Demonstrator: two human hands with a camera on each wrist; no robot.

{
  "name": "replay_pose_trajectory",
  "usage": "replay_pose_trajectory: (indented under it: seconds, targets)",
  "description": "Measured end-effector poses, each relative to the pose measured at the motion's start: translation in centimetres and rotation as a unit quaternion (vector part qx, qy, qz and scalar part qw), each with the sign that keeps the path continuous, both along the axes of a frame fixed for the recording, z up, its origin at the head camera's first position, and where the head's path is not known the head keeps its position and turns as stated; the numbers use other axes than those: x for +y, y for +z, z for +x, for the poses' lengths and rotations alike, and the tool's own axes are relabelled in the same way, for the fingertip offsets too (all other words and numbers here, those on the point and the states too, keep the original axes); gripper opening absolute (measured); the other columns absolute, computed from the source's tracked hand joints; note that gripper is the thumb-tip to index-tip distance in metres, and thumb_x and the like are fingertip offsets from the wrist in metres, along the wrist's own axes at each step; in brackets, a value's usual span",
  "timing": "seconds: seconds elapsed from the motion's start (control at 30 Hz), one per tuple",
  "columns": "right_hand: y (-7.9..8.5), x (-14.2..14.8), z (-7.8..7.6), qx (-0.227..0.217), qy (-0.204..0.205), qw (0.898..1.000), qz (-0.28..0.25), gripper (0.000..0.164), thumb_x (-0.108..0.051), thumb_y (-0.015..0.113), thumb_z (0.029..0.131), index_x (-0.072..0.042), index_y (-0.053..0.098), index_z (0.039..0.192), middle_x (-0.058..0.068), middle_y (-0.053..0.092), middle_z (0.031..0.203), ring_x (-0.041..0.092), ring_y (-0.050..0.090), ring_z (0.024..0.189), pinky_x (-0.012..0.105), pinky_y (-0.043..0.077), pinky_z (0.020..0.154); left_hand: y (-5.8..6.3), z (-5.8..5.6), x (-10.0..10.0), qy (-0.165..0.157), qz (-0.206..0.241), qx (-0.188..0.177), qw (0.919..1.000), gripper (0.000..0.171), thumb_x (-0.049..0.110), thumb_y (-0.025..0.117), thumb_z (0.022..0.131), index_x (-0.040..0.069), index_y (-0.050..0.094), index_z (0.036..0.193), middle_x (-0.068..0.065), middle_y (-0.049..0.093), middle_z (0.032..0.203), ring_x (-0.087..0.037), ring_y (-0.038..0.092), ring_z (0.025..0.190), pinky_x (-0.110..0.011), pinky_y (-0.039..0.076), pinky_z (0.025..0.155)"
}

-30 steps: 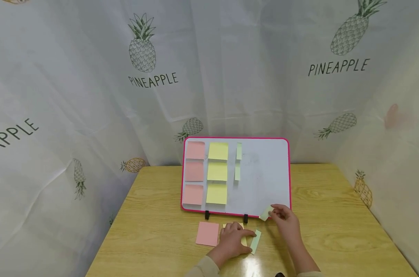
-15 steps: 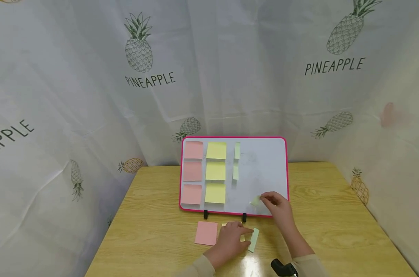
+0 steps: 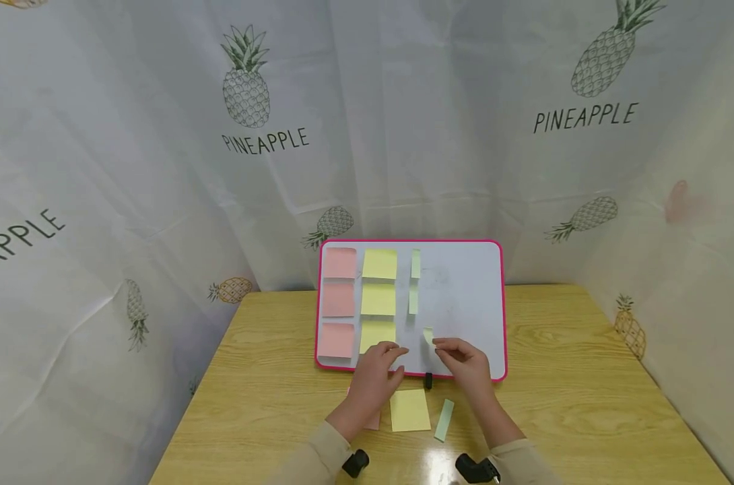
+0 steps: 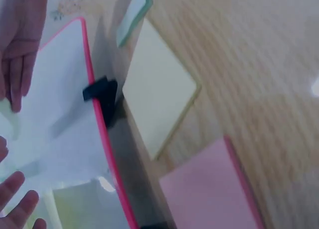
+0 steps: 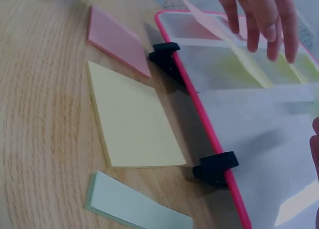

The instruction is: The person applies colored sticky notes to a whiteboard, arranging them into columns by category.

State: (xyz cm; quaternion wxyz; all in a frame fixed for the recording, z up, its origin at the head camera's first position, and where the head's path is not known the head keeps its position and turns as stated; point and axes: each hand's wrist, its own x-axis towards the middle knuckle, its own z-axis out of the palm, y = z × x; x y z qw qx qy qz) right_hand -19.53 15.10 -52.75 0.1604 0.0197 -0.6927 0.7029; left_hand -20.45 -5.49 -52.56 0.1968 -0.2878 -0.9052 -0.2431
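A narrow pale green sticky note [image 3: 428, 334] is pinched between the fingertips of my right hand [image 3: 469, 367], in front of the lower middle of the whiteboard [image 3: 464, 289]. Its top end curls slightly; whether it touches the board I cannot tell. My left hand [image 3: 376, 377] hovers at the board's lower edge, fingers spread and holding nothing, beside the lowest yellow sticky note [image 3: 376, 333]. Two narrow green notes [image 3: 413, 298] hang one above the other over the held one. In the right wrist view, only fingertips [image 5: 316, 142] of the right hand show at the edge.
Yellow [image 3: 410, 411] and green [image 3: 444, 420] sticky-note pads lie on the wooden table [image 3: 270, 404]. The left forearm partly covers a pink pad [image 5: 117, 40]. Columns of pink notes [image 3: 338, 300] and yellow notes fill the board's left side. Black feet [image 5: 217, 168] support the board.
The right hand has carried the green note leftward and turned it nearly upright. My left hand has left the pads on the table and risen to the board's lower edge.
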Motion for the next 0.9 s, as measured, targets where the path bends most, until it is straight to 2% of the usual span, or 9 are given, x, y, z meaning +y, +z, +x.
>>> replay_pose_trajectory:
  seconds: [0.13,0.2,0.37,0.53,0.67,0.8,0.9]
  targets:
    - [-0.5,-0.7,-0.3,-0.003,0.009,1.000,0.008,0.011,0.008,0.073,0.081,0.010,0.071,0.092,0.025,0.067,0.107,0.009,0.068,0.091,0.021,0.054,0.077,-0.1,-1.4,-0.8,0.010,-0.033,0.027,0.9990,0.031,0.014,0.072,0.086,0.018,0.070,0.117,-0.002,0.062,0.121,-0.023,0.059,0.108,-0.042,0.050,0.085]
    - [-0.6,-1.0,-0.6,-0.010,0.016,1.000,0.015,0.011,0.006,0.074,0.081,0.009,0.072,0.092,0.023,0.068,0.108,0.014,0.067,0.095,0.021,0.053,0.078,-0.3,-2.1,-1.0,0.013,-0.057,0.048,0.9972,0.032,0.013,0.072,0.085,0.018,0.071,0.117,-0.003,0.062,0.123,-0.023,0.059,0.110,-0.042,0.050,0.087]
    - [-0.9,-1.7,-1.3,-0.026,0.034,0.998,0.043,0.011,0.001,0.075,0.082,0.007,0.075,0.092,0.019,0.068,0.112,0.027,0.064,0.105,0.021,0.053,0.080,-0.4,-3.6,-1.1,0.020,-0.091,0.069,0.9932,0.034,0.016,0.074,0.084,0.018,0.070,0.118,-0.004,0.062,0.125,-0.023,0.059,0.112,-0.041,0.049,0.088]
    - [-0.3,-2.4,-1.3,-0.031,0.044,0.997,0.062,0.012,0.002,0.074,0.083,0.009,0.074,0.093,0.021,0.067,0.113,0.034,0.061,0.108,0.018,0.052,0.077,-0.4,-4.4,-1.0,0.033,-0.104,0.051,0.9928,0.036,0.020,0.071,0.087,0.019,0.068,0.123,-0.001,0.063,0.123,-0.021,0.059,0.110,-0.041,0.050,0.087]
    - [0.9,-2.8,-0.7,-0.028,0.052,0.996,0.067,0.015,0.005,0.072,0.084,0.014,0.071,0.096,0.027,0.064,0.114,0.040,0.059,0.110,0.019,0.052,0.077,-0.2,-4.6,-0.7,0.031,-0.087,0.033,0.9951,0.033,0.021,0.068,0.091,0.021,0.069,0.123,0.001,0.065,0.113,-0.019,0.060,0.102,-0.040,0.051,0.080]
    - [1.5,-3.1,-0.6,-0.040,0.049,0.995,0.072,0.016,0.005,0.071,0.085,0.014,0.071,0.098,0.026,0.065,0.115,0.039,0.060,0.111,0.018,0.052,0.078,-0.2,-5.0,-0.2,0.032,-0.083,0.031,0.9956,0.030,0.021,0.066,0.092,0.021,0.070,0.122,0.001,0.064,0.108,-0.019,0.059,0.095,-0.038,0.050,0.077]
    - [1.5,-3.3,-0.7,-0.045,0.048,0.995,0.072,0.015,0.006,0.071,0.085,0.015,0.071,0.098,0.026,0.065,0.114,0.038,0.060,0.110,0.019,0.052,0.079,-0.5,-5.3,0.2,0.038,-0.093,0.033,0.9944,0.027,0.024,0.065,0.092,0.022,0.071,0.118,0.002,0.063,0.107,-0.019,0.058,0.096,-0.038,0.049,0.077]
